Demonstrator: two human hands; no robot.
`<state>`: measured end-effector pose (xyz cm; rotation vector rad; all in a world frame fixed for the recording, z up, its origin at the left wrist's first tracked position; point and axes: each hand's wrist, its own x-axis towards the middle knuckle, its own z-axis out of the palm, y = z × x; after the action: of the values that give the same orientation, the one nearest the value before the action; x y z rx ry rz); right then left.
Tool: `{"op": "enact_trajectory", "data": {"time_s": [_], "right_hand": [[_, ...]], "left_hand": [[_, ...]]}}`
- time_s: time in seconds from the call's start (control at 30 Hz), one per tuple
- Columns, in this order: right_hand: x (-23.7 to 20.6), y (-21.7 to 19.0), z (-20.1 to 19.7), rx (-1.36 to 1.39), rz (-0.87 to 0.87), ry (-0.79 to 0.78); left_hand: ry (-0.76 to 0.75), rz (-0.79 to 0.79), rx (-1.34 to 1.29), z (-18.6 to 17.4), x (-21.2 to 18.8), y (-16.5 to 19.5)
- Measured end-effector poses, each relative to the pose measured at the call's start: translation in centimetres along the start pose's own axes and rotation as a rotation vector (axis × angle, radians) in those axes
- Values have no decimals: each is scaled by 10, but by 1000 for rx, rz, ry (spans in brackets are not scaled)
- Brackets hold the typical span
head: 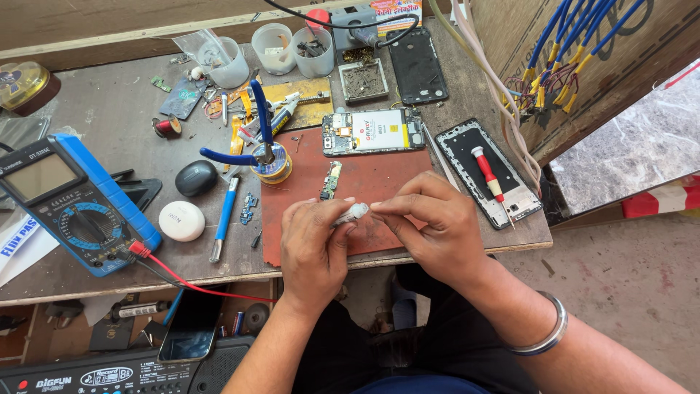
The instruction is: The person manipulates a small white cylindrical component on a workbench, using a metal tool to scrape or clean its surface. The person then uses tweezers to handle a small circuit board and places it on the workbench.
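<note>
- The small white tube (353, 213) is held above the front edge of the desk (109, 117), over the near part of the red-brown work mat (379, 182), between both hands.
- Its long axis runs roughly left to right, tilted a little upward toward the right; the tip end points at the right hand (430, 226).
- The left hand (315, 244) has its fingers curled shut around the tube's body, so only the right end of the tube shows.
- The right hand's thumb and forefinger are pinched together on that exposed tip (whether on a cap or a nozzle is too small to tell).
- So the tube lies directly between the two sets of fingertips, with both hands touching it; neither is nearer than the other.
- Just beyond the hands, toward the desk's middle, a small circuit board (332, 180) lies on the mat, and behind it an opened phone (373, 131) with its battery showing.
- Near the desk's right edge a red-handled screwdriver (487, 172) rests on a phone frame (490, 174); a blue multimeter (73, 204) sits at the left front corner, well apart.
</note>
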<state>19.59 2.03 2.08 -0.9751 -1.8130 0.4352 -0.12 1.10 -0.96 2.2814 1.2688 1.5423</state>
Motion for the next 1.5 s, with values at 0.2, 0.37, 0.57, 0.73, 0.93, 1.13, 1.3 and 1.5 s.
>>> {"op": "enact_trajectory", "data": {"time_s": [0.2,0.37,0.57,0.73,0.93,1.13,1.3,1.5], "right_hand": [[5,1,-6,-27,-41,-64],[9,2,-6,-7,-61,-95],[12,2,-6,-6,-41,-150],[16,3,-7,15,-69,-171],[29,9,-13,52,-92,-310],[51,21,-25,124,-121,-547],[70,24,-29,173,-191,-691],[92,26,-34,211,-157,-935]], "left_hand": [[-8,8,10,-2,1,1],[-25,8,-3,-4,2,1],[-33,17,-18,-5,2,1],[-30,11,-30,-5,2,2],[-53,14,-38,-6,4,2],[-107,24,-47,-8,5,3],[-116,17,-66,-8,5,3],[-154,56,-96,-9,4,1]]}}
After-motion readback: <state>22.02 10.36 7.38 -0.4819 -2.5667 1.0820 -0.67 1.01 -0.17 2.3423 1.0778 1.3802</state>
